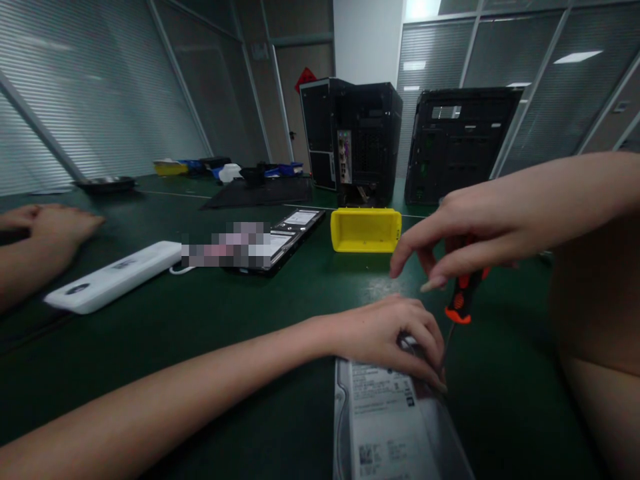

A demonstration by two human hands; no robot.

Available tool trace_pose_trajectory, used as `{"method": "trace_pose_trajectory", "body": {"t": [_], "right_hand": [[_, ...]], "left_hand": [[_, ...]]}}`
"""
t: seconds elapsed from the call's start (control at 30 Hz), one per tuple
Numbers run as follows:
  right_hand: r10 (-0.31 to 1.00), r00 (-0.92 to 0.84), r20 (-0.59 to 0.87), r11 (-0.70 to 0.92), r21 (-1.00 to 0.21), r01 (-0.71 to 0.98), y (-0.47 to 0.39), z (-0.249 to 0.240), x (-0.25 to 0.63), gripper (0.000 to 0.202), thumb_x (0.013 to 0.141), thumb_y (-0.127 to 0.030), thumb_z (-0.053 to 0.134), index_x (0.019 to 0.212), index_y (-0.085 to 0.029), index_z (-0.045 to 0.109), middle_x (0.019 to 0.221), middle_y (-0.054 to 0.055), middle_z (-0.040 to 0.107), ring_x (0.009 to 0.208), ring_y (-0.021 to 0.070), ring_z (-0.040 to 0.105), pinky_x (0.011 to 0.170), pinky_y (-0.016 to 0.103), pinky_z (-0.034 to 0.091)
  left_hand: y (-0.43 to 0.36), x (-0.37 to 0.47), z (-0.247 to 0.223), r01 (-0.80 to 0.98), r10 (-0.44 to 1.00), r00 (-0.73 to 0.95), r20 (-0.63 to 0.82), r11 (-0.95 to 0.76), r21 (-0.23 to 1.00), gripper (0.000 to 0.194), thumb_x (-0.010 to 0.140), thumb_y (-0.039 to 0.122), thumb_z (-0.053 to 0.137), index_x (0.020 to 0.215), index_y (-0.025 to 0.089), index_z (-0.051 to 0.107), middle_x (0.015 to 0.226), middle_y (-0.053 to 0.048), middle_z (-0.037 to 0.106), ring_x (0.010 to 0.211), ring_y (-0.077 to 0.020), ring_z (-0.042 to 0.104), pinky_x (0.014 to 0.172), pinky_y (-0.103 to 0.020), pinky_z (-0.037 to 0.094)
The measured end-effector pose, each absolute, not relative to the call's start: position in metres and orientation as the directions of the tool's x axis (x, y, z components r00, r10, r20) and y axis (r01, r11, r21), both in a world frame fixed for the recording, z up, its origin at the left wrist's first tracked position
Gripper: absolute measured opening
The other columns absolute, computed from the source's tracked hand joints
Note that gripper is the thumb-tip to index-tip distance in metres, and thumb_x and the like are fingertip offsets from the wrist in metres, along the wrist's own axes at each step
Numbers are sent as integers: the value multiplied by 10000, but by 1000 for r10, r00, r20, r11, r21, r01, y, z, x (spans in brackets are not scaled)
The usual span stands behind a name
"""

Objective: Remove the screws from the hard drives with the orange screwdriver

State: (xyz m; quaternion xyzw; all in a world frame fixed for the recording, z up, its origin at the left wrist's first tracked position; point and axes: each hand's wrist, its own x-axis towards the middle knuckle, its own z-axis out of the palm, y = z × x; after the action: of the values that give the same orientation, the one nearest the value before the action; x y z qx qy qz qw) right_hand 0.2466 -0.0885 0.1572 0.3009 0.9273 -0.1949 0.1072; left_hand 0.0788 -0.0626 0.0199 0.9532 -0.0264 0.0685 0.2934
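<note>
Just beyond my grip, a yellow bin sits on the green table. Farther out stand a black PC case and, to its right, a black panel or case; I can't tell which. Left of my grip I see drives lying partly under a pixelated patch, then a white power strip and another person's hands. Beyond those are a dark dish, a black mat and blue and yellow clutter. Red paper hangs on the door behind the case.
</note>
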Motion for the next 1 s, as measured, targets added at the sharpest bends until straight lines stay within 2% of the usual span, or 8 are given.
{"method": "trace_pose_trajectory", "body": {"t": [0.3, 0.47, 0.57, 0.67, 0.8, 1.0], "right_hand": [[463, -856, -230, 804, -298, 515, -92, 164, 258, 403, 807, -286, 545, 1198, -189, 529, 1191, 37, 540, 1040, 158, 522, 851, 237, 441], [539, -819, -195, 784, -239, 573, -87, 168, 276, 428, 813, -278, 541, 1237, -265, 479, 1170, -24, 543, 1022, 130, 536, 820, 203, 473], [566, -801, -194, 764, -242, 598, -82, 169, 284, 437, 805, -279, 552, 1236, -272, 480, 1154, -28, 552, 1008, 134, 547, 801, 203, 487], [567, -799, -201, 746, -287, 601, -80, 169, 286, 432, 788, -278, 572, 1214, -264, 506, 1151, -18, 559, 995, 144, 558, 784, 210, 498], [565, -804, -187, 746, -300, 594, -81, 170, 287, 420, 775, -283, 578, 1191, -287, 525, 1131, -45, 570, 987, 137, 568, 780, 196, 496], [607, -779, -154, 711, -332, 620, -85, 170, 290, 430, 777, -270, 523, 1205, -235, 527, 1146, -41, 571, 988, 131, 553, 782, 197, 446]], "left_hand": [[-65, 79, 19, -79, 19, 985, 170, -831, 551, 63, 755, 157, 656, 809, 186, 673, 873, -7, 671, 862, -107, 599, 852, -219, 422], [-61, 80, 23, -126, -80, 991, 108, -829, 545, 97, 792, 138, 612, 849, 187, 673, 898, -6, 685, 901, -94, 606, 883, -196, 397], [-58, 84, 26, -147, -120, 989, 86, -843, 518, 99, 803, 147, 602, 852, 198, 671, 888, 7, 689, 908, -93, 609, 872, -193, 393], [-60, 85, 28, -168, -140, 986, 95, -877, 450, 89, 807, 163, 603, 845, 212, 668, 874, 19, 685, 884, -93, 609, 854, -204, 395], [-71, 80, 31, -157, -123, 983, 138, -948, 277, 93, 818, 217, 597, 887, 234, 657, 924, 12, 672, 914, -122, 582, 857, -250, 383], [-59, 69, 38, -17, 12, 980, 200, -990, 142, 115, 871, 241, 523, 915, 241, 629, 962, 7, 650, 923, -125, 559, 811, -259, 370]]}}
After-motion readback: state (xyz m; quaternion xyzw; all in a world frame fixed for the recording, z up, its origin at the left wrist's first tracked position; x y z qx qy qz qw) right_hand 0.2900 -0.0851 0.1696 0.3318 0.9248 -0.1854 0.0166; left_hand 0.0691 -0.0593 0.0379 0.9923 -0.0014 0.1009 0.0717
